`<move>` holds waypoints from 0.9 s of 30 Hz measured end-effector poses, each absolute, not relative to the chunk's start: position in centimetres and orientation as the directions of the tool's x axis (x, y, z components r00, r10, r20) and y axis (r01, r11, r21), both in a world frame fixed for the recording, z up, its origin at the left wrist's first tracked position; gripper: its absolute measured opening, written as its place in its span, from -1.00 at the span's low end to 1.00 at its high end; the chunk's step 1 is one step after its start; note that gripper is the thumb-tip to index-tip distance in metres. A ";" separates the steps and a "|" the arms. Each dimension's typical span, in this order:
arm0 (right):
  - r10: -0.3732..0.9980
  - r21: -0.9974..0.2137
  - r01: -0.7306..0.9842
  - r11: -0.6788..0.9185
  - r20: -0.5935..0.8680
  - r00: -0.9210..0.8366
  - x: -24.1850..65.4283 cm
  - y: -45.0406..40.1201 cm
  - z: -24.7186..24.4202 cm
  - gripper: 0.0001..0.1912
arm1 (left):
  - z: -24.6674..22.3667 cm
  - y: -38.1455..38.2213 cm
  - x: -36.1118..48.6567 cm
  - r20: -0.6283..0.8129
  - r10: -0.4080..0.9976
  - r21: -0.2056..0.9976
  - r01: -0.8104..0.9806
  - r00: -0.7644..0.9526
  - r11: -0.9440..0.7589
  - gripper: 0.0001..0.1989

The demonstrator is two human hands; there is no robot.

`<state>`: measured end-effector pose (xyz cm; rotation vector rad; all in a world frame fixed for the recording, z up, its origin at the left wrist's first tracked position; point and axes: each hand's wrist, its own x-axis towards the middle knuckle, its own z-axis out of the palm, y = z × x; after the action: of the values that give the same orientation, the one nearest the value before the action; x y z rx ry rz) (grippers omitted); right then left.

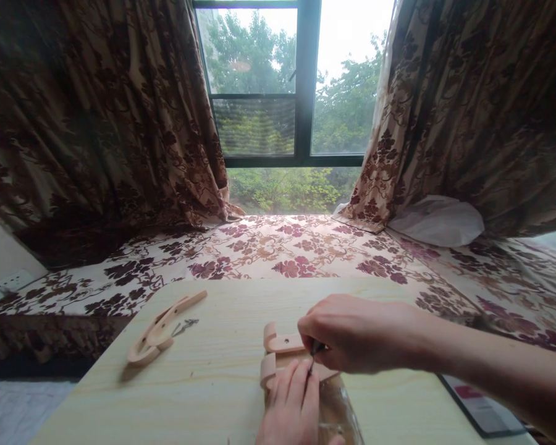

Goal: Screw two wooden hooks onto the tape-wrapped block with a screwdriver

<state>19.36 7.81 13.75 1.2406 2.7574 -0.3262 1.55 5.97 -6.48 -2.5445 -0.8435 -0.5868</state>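
My right hand (338, 334) is closed around the dark handle of a small tool (318, 348), whose thin shaft points down at a light wooden piece. Just below it, my left hand (293, 405) lies with its fingers stretched over that lower wooden piece (268, 368), pressing on it. A second wooden piece (285, 341) with a curled end and a dark hole sits right behind. Under my left hand is a brown, shiny, partly hidden object (338, 405). On the left of the table, curved wooden pieces (160, 330) lie beside a small pile of screws (184, 326).
The pale wooden table (167, 395) stands against a ledge with a floral cloth (291, 247). A dark-edged flat object (484, 405) lies at the right, under my right forearm. A white translucent bag (438, 221) rests on the ledge by the curtain.
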 end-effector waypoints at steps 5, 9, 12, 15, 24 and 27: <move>0.740 -0.136 0.766 0.628 -0.201 -0.642 19.2 7.8 14.0 -0.76 | -6.7 5.4 2.3 0.490 0.555 -0.170 0.698 0.672 -0.695 -0.39; 0.713 -0.119 0.737 0.665 -0.193 -0.675 18.8 8.1 13.9 -0.75 | -7.9 5.3 2.7 0.581 0.512 -0.204 0.723 0.633 -0.660 -0.44; 0.713 -0.076 0.739 0.670 -0.215 -0.668 18.3 8.3 14.0 -0.77 | -8.5 5.4 3.1 0.614 0.502 -0.179 0.726 0.610 -0.664 -0.45; 0.739 -0.006 0.762 0.648 -0.239 -0.630 18.1 8.3 14.5 -0.77 | -8.4 5.4 3.4 0.625 0.502 -0.207 0.747 0.598 -0.631 -0.49; 0.716 -0.039 0.732 0.680 -0.182 -0.674 18.9 8.1 14.2 -0.80 | -7.9 5.2 3.3 0.624 0.487 -0.243 0.744 0.611 -0.623 -0.48; 0.760 0.027 0.771 0.636 -0.190 -0.621 18.8 7.9 14.1 -0.79 | -8.1 5.4 3.2 0.628 0.468 -0.259 0.734 0.622 -0.628 -0.49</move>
<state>18.79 7.94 14.14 1.2633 2.6725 -0.0843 3.17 5.38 -8.06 -2.3461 -0.9442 -0.7087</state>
